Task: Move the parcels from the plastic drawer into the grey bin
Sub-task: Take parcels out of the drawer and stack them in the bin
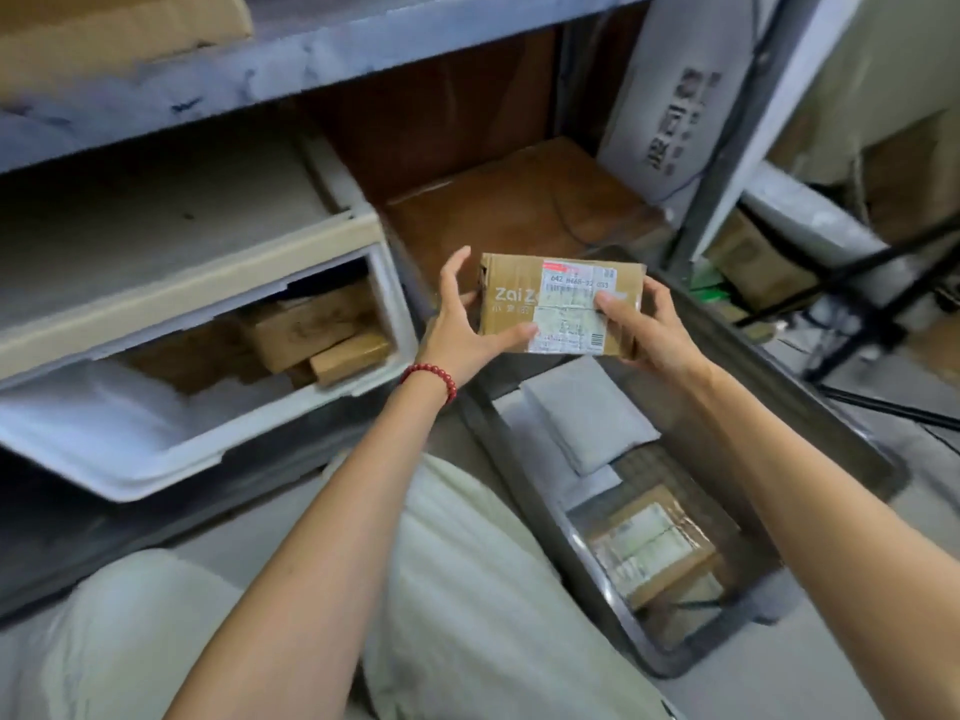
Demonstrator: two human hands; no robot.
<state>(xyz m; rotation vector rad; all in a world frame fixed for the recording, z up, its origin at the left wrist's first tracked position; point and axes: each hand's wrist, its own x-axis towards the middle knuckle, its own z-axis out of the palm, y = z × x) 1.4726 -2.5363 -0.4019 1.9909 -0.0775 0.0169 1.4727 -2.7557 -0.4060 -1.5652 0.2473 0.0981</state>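
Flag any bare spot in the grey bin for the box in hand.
Likeliest: the brownish strip mid-bin, bordered by the white mailer at the far end, the labelled parcel at the near end and the right wall of the grey bin; blur hides whether it is bare floor. Near end is crowded. Left hand and right hand both grip the box.

a pale grey concrete floor is seen, on which a dark grey rectangular plastic bin is set. a flat brown cardboard box is laid behind it. a white plastic drawer is tucked under a grey-blue metal shelf, by which a tan cardboard carton is carried.
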